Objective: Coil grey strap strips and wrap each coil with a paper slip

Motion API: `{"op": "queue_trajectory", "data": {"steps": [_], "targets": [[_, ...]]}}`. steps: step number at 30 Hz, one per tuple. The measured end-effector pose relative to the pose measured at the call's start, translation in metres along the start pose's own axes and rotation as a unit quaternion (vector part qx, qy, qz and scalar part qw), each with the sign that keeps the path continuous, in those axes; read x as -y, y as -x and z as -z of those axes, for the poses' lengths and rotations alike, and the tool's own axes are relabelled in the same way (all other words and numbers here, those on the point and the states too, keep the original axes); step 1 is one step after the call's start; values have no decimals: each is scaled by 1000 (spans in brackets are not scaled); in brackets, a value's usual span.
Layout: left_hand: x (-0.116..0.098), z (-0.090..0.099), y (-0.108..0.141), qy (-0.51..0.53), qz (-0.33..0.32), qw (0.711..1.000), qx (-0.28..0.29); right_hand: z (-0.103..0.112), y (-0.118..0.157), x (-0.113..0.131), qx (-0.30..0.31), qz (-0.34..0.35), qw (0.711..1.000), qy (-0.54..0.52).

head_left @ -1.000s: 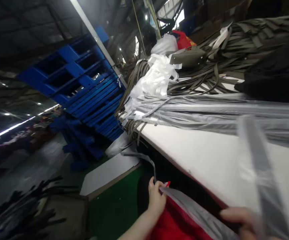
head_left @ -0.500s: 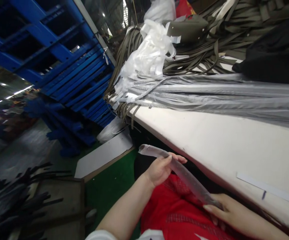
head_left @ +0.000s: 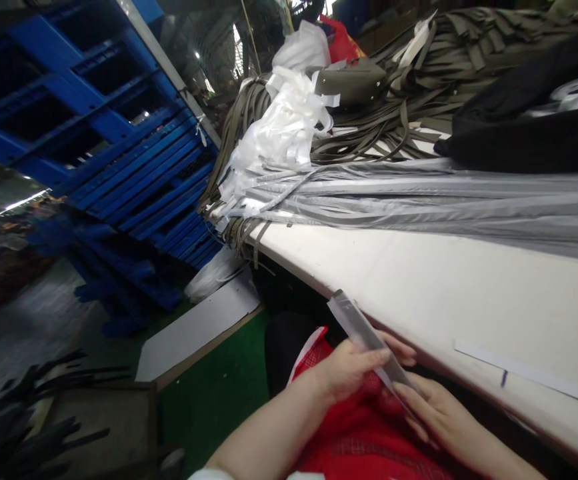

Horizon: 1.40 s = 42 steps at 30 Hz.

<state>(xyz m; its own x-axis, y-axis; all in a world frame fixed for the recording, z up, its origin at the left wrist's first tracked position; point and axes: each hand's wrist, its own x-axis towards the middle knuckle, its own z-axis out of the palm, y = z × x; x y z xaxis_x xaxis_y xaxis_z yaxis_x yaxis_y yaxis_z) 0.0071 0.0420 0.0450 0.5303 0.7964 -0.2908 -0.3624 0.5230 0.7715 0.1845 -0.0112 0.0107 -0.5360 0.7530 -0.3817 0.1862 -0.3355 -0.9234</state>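
The two hands have closed in on each other. Half a second ago the grey strip ran as a long, curved span between them; now the left hand and right hand are just beside each other, and the part beyond the left hand stands straighter and flatter. The left hand holds the strip between thumb and fingers, near its far end; the right grips it lower down, its fingers wrapped round. Whether the strip is folded between them is hard to tell. It slants over the red cloth, its free end near the table's edge. The change suggests that the strip is being gathered into a more compact length, with both hands needed to keep it in line. On the table, the grey bundle and the marked slip lie untouched.
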Motion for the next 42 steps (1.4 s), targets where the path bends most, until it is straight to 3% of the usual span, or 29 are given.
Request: {"op": "queue_trajectory", "data": {"steps": [3,6,9,12,15,18,21,24,26,30,33,36,38,39,42], "targets": [[-43,21,1,-90,-46,992,-75,11,7,0,31,-23,999,22],[-73,40,3,-200,5,974,-107,19,10,-5,51,-43,997,39],[-79,47,4,-297,79,946,-104,21,11,-10,59,-51,996,37],[-74,44,3,-374,74,920,-93,20,12,-11,66,-45,996,49],[-69,38,1,-430,53,900,-54,18,15,-8,67,-32,995,72],[-66,33,1,-478,78,875,-10,19,16,-5,51,-2,994,93],[-69,34,2,-532,153,832,38,22,16,-3,49,18,993,107],[-77,40,5,-560,233,783,140,26,16,-1,67,1,992,103],[-82,44,7,-523,299,769,213,30,17,1,74,5,991,113],[-84,53,16,-381,425,775,272,33,20,7,57,43,980,184],[-80,57,26,-315,454,783,284,34,17,2,4,73,966,250],[-79,51,39,-199,468,793,335,34,3,-12,-59,68,955,283],[-82,36,48,-106,427,831,340,31,-14,-18,-96,64,955,273],[-84,27,52,-69,381,865,319,28,-23,-18,-99,70,959,256],[-92,-1,52,2,155,975,158,5,-41,-1,-37,115,973,194]]}}
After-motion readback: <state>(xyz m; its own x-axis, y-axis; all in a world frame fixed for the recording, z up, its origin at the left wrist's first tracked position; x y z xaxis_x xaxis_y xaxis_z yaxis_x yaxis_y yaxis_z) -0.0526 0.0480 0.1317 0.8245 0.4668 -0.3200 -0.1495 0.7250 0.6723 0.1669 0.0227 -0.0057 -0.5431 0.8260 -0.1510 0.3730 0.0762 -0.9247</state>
